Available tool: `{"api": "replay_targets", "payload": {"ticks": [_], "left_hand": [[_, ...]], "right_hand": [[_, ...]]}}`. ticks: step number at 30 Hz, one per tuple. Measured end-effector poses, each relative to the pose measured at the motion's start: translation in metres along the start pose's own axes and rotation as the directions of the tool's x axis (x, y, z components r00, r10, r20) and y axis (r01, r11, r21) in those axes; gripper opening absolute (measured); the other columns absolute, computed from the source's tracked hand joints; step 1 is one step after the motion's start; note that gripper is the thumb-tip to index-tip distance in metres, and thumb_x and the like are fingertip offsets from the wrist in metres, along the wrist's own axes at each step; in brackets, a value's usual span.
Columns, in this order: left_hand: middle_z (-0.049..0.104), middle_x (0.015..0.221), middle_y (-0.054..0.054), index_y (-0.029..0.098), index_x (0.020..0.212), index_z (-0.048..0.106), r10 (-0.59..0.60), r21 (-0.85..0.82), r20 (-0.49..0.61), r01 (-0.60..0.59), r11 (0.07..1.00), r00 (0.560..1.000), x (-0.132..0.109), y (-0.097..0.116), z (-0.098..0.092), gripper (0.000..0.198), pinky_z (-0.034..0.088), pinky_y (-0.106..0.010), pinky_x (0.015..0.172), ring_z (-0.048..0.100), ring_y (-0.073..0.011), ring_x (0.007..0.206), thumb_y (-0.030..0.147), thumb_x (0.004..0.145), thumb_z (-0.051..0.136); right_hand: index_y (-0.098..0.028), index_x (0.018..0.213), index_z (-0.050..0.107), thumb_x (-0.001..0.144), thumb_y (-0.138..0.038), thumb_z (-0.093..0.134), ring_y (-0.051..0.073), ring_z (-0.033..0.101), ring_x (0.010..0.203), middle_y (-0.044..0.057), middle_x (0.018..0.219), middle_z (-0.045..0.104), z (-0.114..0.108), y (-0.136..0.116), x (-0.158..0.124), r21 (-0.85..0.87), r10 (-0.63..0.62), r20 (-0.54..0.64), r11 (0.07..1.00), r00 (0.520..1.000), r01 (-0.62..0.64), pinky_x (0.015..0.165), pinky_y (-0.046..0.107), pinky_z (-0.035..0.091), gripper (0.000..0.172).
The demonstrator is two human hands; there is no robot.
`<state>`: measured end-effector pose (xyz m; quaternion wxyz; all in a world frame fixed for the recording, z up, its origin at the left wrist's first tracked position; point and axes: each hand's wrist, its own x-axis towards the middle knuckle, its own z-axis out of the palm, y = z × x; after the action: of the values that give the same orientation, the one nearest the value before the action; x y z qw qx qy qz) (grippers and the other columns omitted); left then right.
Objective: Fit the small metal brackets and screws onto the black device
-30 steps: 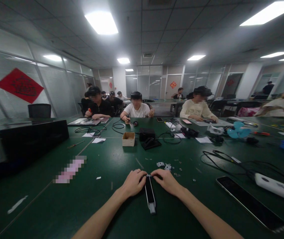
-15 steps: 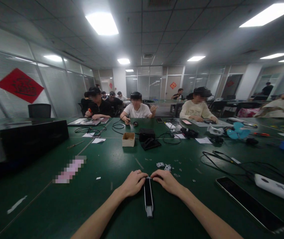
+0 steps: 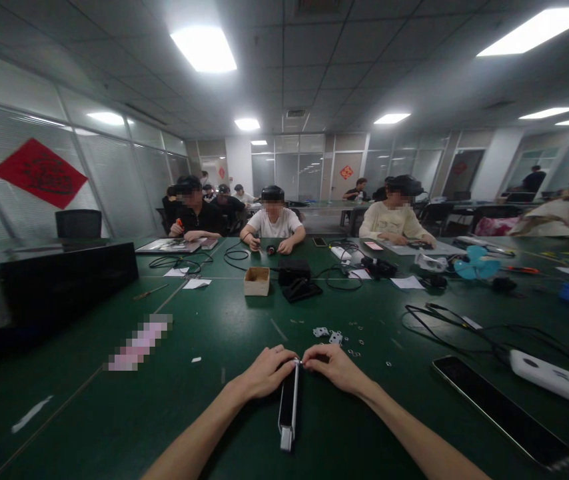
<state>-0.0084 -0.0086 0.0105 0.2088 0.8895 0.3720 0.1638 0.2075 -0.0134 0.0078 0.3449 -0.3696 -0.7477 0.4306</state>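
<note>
A long narrow black device with a silver near end lies on the green table, pointing toward me. My left hand curls round its far end from the left. My right hand pinches the same far end from the right, fingertips pressed together at a small bright spot. Just beyond my hands lie small metal brackets and several loose tiny screws or washers.
A dark phone and a white power strip with black cables lie at the right. A small cardboard box and a black device sit mid-table. Several people work at the far side. A black case stands left.
The black device's near end has swung to the left and tilted onto its edge while both hands stayed at its far end. A person opposite lowered a raised hand.
</note>
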Motion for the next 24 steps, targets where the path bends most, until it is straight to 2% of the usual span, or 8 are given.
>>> {"api": "replay_targets", "payload": {"ticks": [9, 13, 19, 24], "left_hand": [[0.055, 0.099, -0.004, 0.021, 0.112, 0.055, 0.060, -0.120, 0.022, -0.057, 0.991, 0.998, -0.002, 0.001, -0.005, 0.038, 0.040, -0.027, 0.084, 0.051, -0.0161, 0.091, 0.041, 0.098, 0.026], [0.058, 0.102, -0.004, 0.022, 0.113, 0.056, 0.091, -0.154, 0.082, -0.077, 0.985, 0.992, -0.004, 0.002, -0.009, 0.038, 0.040, -0.027, 0.085, 0.053, -0.0164, 0.094, 0.041, 0.098, 0.027], [0.060, 0.110, -0.004, 0.024, 0.120, 0.054, 0.124, -0.191, 0.173, -0.090, 0.977, 0.977, -0.008, 0.012, -0.016, 0.038, 0.039, -0.029, 0.091, 0.054, -0.0180, 0.100, 0.041, 0.097, 0.029], [0.060, 0.111, -0.003, 0.023, 0.121, 0.055, 0.184, -0.346, 0.154, -0.122, 0.930, 0.971, -0.008, 0.016, -0.019, 0.037, 0.040, -0.027, 0.089, 0.054, -0.0175, 0.100, 0.041, 0.097, 0.034]], "right_hand": [[-0.016, 0.082, 0.071, 0.076, -0.037, 0.065, 0.013, 0.057, 0.069, 0.001, 0.073, 0.065, -0.001, 0.003, 0.000, 0.181, 0.011, 0.071, 0.983, 0.997, -0.023, 0.067, 0.026, 0.047, 0.023], [-0.017, 0.082, 0.072, 0.076, -0.035, 0.066, 0.013, 0.059, 0.070, 0.002, 0.074, 0.066, -0.001, -0.002, -0.002, 0.186, -0.026, 0.083, 0.983, 0.996, 0.010, 0.069, 0.026, 0.047, 0.020], [-0.019, 0.082, 0.074, 0.077, -0.030, 0.066, 0.013, 0.059, 0.074, 0.002, 0.078, 0.067, -0.008, -0.009, -0.006, 0.072, -0.076, 0.130, 0.995, 0.989, 0.067, 0.071, 0.025, 0.047, 0.015], [-0.017, 0.083, 0.074, 0.075, -0.031, 0.068, 0.012, 0.059, 0.072, 0.002, 0.078, 0.066, -0.012, -0.013, -0.007, 0.173, -0.047, 0.188, 0.985, 0.981, 0.014, 0.068, 0.024, 0.047, 0.017]]}}
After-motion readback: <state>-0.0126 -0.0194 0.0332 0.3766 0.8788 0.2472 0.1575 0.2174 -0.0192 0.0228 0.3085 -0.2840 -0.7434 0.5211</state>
